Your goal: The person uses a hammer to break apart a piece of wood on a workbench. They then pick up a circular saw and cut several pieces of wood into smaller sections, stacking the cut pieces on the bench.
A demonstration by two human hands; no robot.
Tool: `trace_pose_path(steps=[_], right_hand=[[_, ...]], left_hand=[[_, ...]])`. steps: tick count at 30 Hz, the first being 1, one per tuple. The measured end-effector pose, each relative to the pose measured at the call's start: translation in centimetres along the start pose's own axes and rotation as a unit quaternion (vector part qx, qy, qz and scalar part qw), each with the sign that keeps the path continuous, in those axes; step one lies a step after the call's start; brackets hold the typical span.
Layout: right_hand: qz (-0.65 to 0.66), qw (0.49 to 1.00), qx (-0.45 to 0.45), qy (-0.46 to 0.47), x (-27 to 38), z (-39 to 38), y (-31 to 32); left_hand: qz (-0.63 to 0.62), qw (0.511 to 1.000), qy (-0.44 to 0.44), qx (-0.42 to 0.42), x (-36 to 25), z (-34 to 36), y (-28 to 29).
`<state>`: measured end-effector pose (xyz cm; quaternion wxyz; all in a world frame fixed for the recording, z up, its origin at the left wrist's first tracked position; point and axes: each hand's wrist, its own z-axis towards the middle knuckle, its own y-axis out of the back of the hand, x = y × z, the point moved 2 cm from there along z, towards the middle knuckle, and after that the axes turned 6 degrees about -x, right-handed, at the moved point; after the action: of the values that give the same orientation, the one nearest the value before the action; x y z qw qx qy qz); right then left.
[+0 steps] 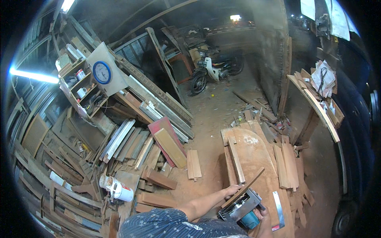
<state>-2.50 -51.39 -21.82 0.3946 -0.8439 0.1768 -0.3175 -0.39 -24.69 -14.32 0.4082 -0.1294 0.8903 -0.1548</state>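
Observation:
My right hand (262,213) grips an upturned teal power planer (248,216) with a dark metal base, low in the view. A narrow wooden strip (252,178) lies diagonally along the planer's base, and my left hand (231,190) holds it near the upper part of the tool. Just beyond, two long battens (235,158) rest on a dusty wooden workbench (258,150). A metal square (278,210) lies on the bench to the right of my right hand, and some pale boards (287,162) lie along the bench's right side.
Stacked timber (131,139) and a white bucket (121,190) are on the left, below a shelf with a blue-rimmed clock (101,72). A motorcycle (212,71) stands at the back on a floor (204,119) strewn with offcuts. A loaded plank shelf (313,105) is at the right.

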Motion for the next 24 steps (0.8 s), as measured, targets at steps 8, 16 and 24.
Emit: trace_pose_path(steps=[8,16,24], right_hand=[[-0.008,1.0,-0.002,-0.01,-0.4,0.7,-0.1],[-0.006,1.0,0.004,-0.001,-0.5,2.2,0.1],[-0.034,0.999,-0.001,-0.012,-1.4,2.5,-1.2]], left_hand=[[0.012,0.999,0.031,-0.029,0.3,0.2,1.6],[0.04,0.998,0.024,-0.036,0.2,0.5,2.0],[0.077,0.996,0.025,-0.036,1.2,1.7,4.3]])
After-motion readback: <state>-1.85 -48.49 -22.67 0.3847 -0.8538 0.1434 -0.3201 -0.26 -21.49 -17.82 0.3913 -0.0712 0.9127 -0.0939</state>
